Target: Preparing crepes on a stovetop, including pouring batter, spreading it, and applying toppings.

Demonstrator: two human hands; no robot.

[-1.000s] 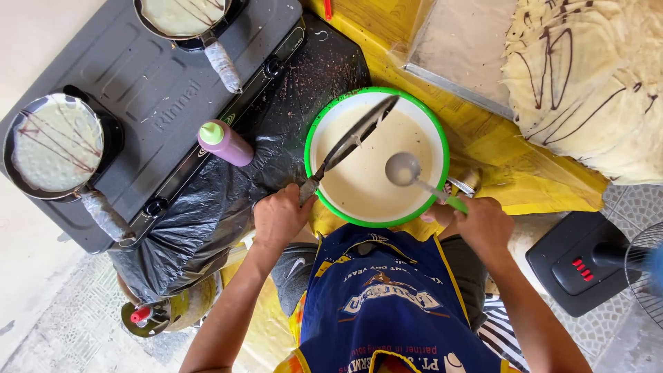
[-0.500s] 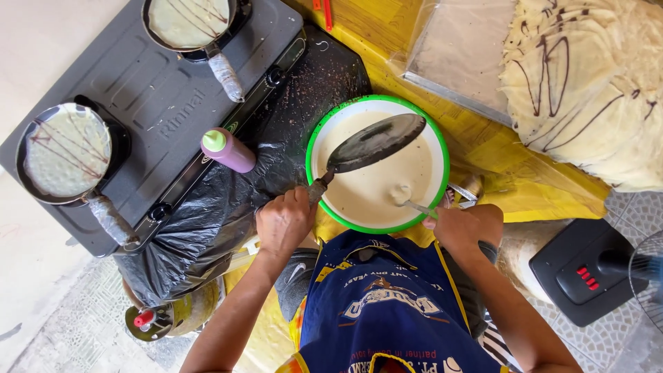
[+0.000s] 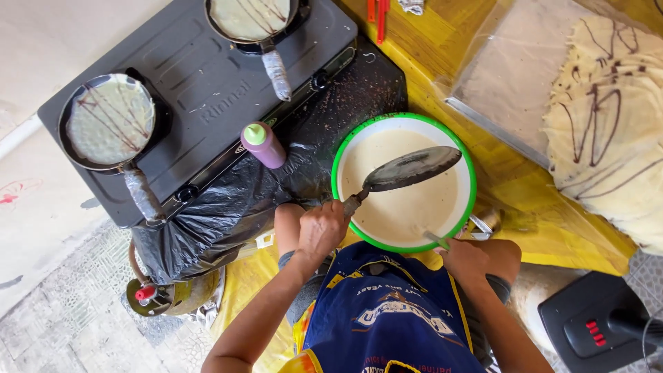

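Left hand (image 3: 319, 231) clamped on small pan (image 3: 412, 168), tilted low over green-rimmed batter bowl (image 3: 469, 173), catching drips; right hand (image 3: 464, 259) apparently closed on ladle handle (image 3: 436, 240) at bowl's near edge.

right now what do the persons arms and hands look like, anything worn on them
Both arms are bare to above the elbow, with no sleeves in view. The left hand and right hand wear no gloves; no rings or watch show. A blue apron with yellow trim covers the torso.
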